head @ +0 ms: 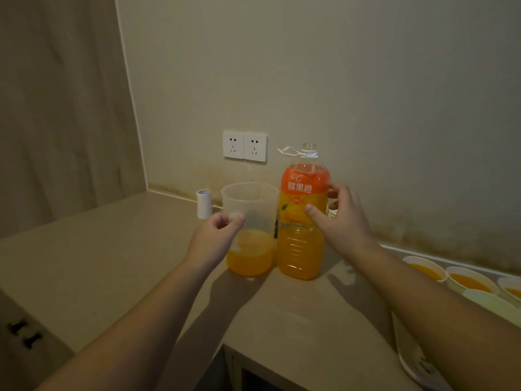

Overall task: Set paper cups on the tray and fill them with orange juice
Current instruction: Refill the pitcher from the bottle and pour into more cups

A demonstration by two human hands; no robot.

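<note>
Because the juice bottle (303, 215) stands uncapped on the tabletop (112, 263) with the right hand (339, 218) spread around its label, thumb in front and fingers behind, any tilt from this grip risks a sudden surge from the open neck. The bottle looks heavy and roughly two-thirds full; a one-handed lift could slip. The left hand (217, 235) pinches a small pale object, probably the cap, directly in front of the clear pitcher (249, 230), which holds a shallow layer of juice and sits touching the bottle. Filled paper cups (448, 275) stand at the right edge, near the right forearm, which could knock them.
</note>
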